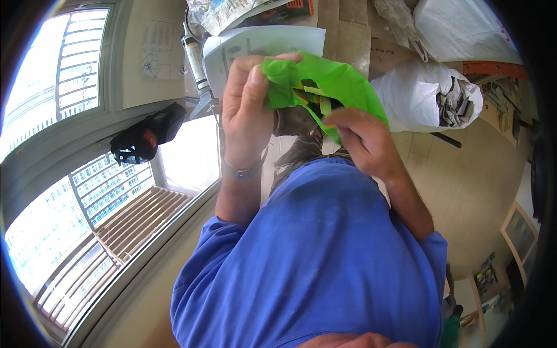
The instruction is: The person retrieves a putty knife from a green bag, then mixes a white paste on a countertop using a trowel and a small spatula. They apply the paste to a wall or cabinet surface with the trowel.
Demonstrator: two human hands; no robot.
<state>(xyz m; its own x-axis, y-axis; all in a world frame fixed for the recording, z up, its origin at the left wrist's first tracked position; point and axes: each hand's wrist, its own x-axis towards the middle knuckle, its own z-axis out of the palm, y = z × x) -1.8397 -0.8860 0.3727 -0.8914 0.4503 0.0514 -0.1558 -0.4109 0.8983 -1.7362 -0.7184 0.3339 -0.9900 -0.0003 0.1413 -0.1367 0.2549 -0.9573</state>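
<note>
A bright green fabric bag [342, 78] hangs between my hands, its mouth open toward me. My left hand [246, 101] is closed on the bag's left rim, with the thumb pressed against the bunched cloth. At the right side of the mouth, my right hand [368, 139] has its fingers bent and pinched at the bag's edge near a thin green strap. Several yellow-green and orange strips [325, 105] show inside the opening. What lies deeper in the bag is hidden.
Behind the bag, printed sheets [290, 37] lie on a surface beside a sealant cartridge [195, 61]. A white sack [406, 98] of scraps stands at the right, below another white bag [458, 29]. A black cap [145, 136] rests by the window on the left.
</note>
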